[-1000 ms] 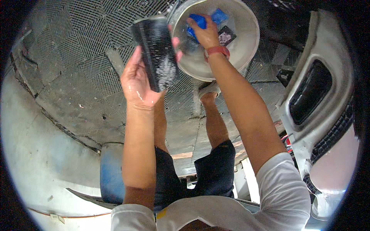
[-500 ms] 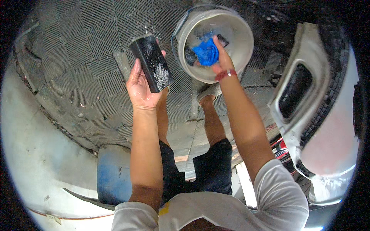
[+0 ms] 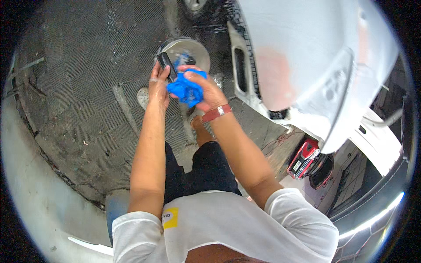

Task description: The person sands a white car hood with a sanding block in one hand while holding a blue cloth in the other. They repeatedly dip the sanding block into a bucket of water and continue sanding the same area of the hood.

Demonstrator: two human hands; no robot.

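My left hand (image 3: 158,86), wet along the wrist, grips a dark rectangular block (image 3: 165,63) by its side, with the fingers closed around it. Bunched in my right hand (image 3: 209,90) is a bright blue cloth (image 3: 187,91), right beside the block and my left fingers. Both hands are over the near rim of a round, pale bucket (image 3: 202,52). Water and dark and blue shapes show inside the bucket, too blurred to name. The palm-side fingers of my right hand are partly hidden by the cloth.
A white car body panel (image 3: 315,48) with a pinkish patch rises on the right. A red and black machine (image 3: 303,160) stands farther back there. Ridged dark matting (image 3: 87,96) covers the floor, and a blue drum (image 3: 115,210) is at lower left.
My right hand has lifted the blue cloth out of the bucket toward the block. The block has moved over to the bucket's rim. The view has swung right, showing more of the car.
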